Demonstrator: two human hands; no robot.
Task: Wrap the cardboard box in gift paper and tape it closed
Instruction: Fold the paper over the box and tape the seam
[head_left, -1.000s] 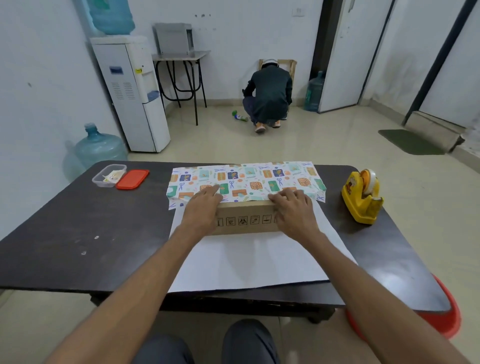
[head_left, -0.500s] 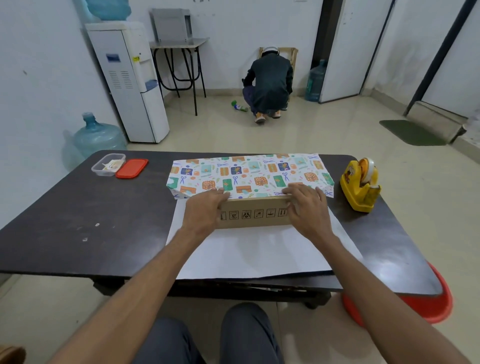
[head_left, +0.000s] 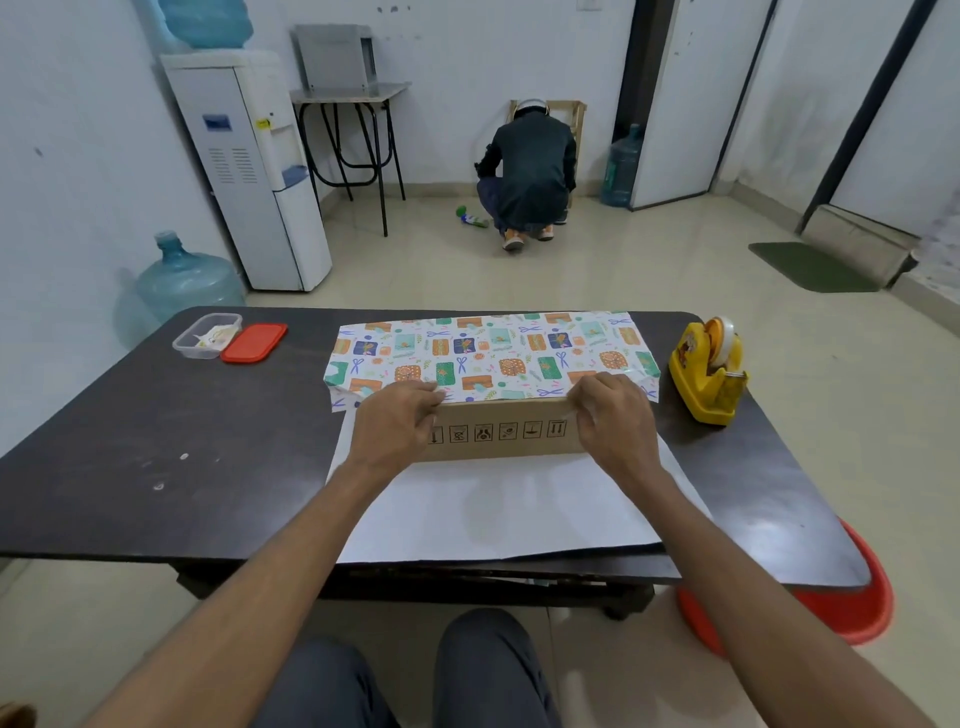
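A brown cardboard box (head_left: 501, 434) lies lengthwise on the dark table (head_left: 171, 441), its near side with printed symbols showing. Patterned gift paper (head_left: 488, 353) is folded over the box's top from the far side, and its white underside (head_left: 498, 509) spreads toward me. My left hand (head_left: 397, 423) pinches the paper's edge at the box's near left top edge. My right hand (head_left: 613, 423) pinches the same edge at the right. A yellow tape dispenser (head_left: 706, 371) stands to the right of the box.
A clear plastic tub (head_left: 207, 336) and its red lid (head_left: 254, 342) lie at the table's far left. A red basin (head_left: 841, 597) sits on the floor under the right corner. A person (head_left: 530, 171) crouches by the far wall, beside a water dispenser (head_left: 249, 166).
The patterned paper has been drawn further over the box's top toward me. Both hands slid apart along its edge, and their fingers now pinch it at the near top edge.
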